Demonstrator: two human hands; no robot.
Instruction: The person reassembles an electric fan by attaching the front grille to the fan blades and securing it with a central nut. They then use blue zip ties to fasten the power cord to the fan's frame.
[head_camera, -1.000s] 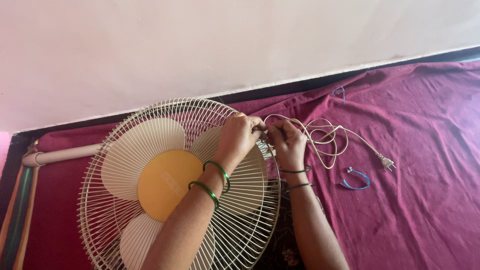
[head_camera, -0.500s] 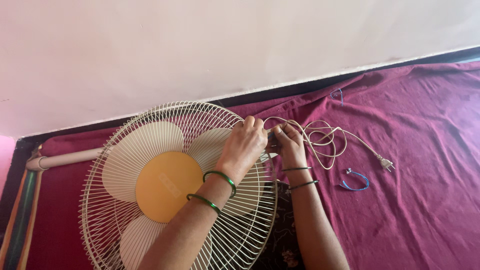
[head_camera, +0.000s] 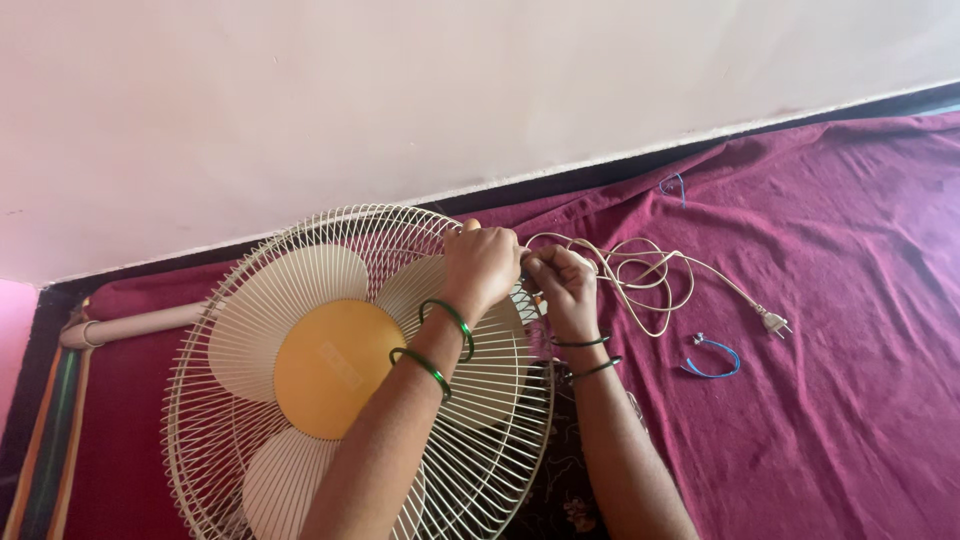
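Both hands shifted slightly up and left since half a second ago, now bunched tighter at the fan's upper right rim; camera view drifted a little too. Left hand (head_camera: 480, 262) lies over the wire guard (head_camera: 300, 470) at its top right edge, fingers curled down and closed on the rim wires. Right hand (head_camera: 562, 280) sits just beside it, touching or nearly touching, fingers pinched shut on something at the rim where the cream power cord (head_camera: 640, 275) starts; exactly what the fingertips pinch is hidden. Both wrists wear green bangles (head_camera: 447, 320).

Fan lies flat, face up, on a maroon cloth (head_camera: 830, 400), close to the pale wall (head_camera: 400, 90). Cream blades (head_camera: 290, 285) show through the guard, with an orange hub disc (head_camera: 335, 365) at the centre. Fan's cream pole (head_camera: 130, 322) runs out to the left along the wall.

Cord loops loosely on the cloth right of the hands and ends in a white plug (head_camera: 773, 322). Small blue wire tie (head_camera: 712, 355) lies just below the plug, apart from it. Another bit of blue wire (head_camera: 675, 185) lies further up near the wall. Striped fabric edge (head_camera: 45, 440) at far left.
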